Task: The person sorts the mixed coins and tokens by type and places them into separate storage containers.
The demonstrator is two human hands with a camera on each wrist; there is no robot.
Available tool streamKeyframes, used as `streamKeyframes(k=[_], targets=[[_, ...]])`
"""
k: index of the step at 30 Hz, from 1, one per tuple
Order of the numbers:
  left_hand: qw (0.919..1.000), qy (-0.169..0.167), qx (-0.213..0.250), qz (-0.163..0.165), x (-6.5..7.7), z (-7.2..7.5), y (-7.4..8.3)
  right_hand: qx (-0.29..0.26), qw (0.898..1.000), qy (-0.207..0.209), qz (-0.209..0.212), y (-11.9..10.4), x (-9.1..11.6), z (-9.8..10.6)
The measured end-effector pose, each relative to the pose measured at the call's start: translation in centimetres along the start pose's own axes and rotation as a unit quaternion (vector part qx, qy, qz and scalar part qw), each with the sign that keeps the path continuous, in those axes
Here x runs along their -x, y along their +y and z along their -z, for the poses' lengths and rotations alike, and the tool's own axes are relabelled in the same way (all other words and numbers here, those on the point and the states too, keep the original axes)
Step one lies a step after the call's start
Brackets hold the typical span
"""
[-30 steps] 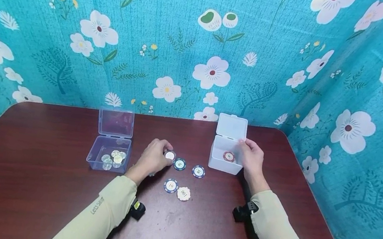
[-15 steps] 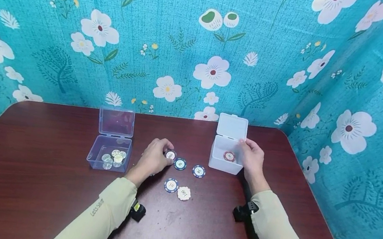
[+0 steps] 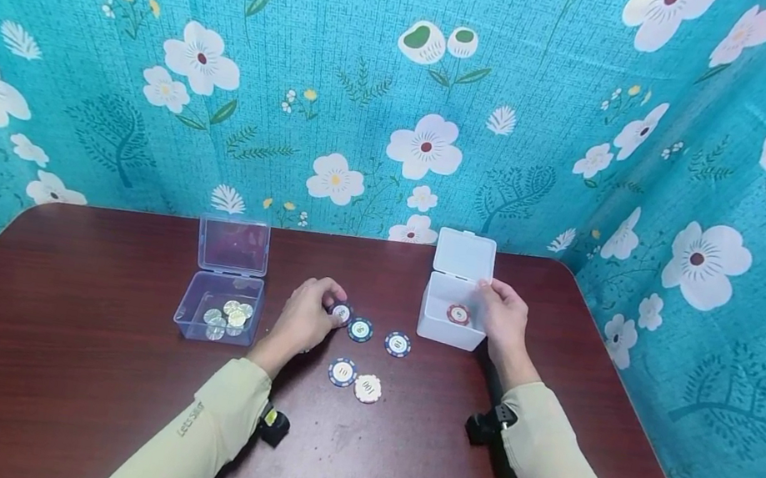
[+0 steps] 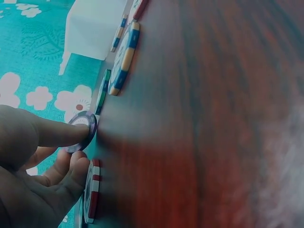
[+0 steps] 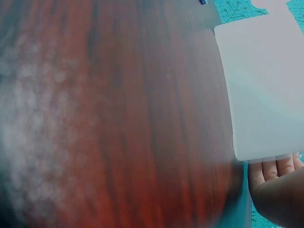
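My left hand (image 3: 307, 316) pinches a dark purple poker chip (image 4: 93, 128) between thumb and fingers, the chip tilted up off the table. Below those fingers, in the left wrist view, a red-and-white chip (image 4: 93, 190) lies on the table. A green-and-dark chip (image 3: 360, 330) lies just right of the pinched one. Two blue chips, one marked 10 (image 3: 342, 372), and a white chip marked 100 (image 3: 368, 389) lie nearby. My right hand (image 3: 504, 320) grips the right wall of an open white box (image 3: 449, 333), which holds a red chip (image 3: 458, 314). In the right wrist view the box partly hides the fingers.
To the left stands an open clear purplish box (image 3: 187, 320) with several coin-like discs (image 3: 236, 318) inside. Both boxes have their lids raised toward the back. A floral teal curtain (image 3: 346, 97) hangs behind the brown table (image 3: 67, 355) and along its right side.
The purple chip in my left fingers has tilted slightly, its face now looking darker. My left hand stays nearly in place. My right hand and the box have not visibly moved.
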State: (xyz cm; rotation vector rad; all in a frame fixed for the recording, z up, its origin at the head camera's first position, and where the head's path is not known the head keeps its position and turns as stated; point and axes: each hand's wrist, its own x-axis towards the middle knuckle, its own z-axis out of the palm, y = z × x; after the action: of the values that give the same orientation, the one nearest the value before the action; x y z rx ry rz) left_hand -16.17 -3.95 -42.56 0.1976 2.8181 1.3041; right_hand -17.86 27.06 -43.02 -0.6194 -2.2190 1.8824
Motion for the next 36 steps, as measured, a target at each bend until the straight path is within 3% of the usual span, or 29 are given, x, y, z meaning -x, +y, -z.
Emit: streamKeyframes(k=[8, 18, 26, 36], targets=[[0.9957, -0.018, 0.088, 0.022, -0.2, 0.3, -0.5, 0.001, 1.000, 0.003, 0.004, 0.1, 0.0, 0.0], [0.9705, -0.058, 0.228, 0.053, 0.0, 0.4, -0.3, 0.006, 1.000, 0.003, 0.007, 0.3, -0.1, 0.0], [0.9569, -0.060, 0.279, 0.051, 0.2, -0.1, 1.0, 0.005, 1.000, 0.005, 0.008, 0.3, -0.2, 0.0], [0.9390, -0.070, 0.332, 0.058, -0.1, -2.1, 2.2, 0.002, 1.000, 0.011, 0.010, 0.3, -0.2, -0.1]])
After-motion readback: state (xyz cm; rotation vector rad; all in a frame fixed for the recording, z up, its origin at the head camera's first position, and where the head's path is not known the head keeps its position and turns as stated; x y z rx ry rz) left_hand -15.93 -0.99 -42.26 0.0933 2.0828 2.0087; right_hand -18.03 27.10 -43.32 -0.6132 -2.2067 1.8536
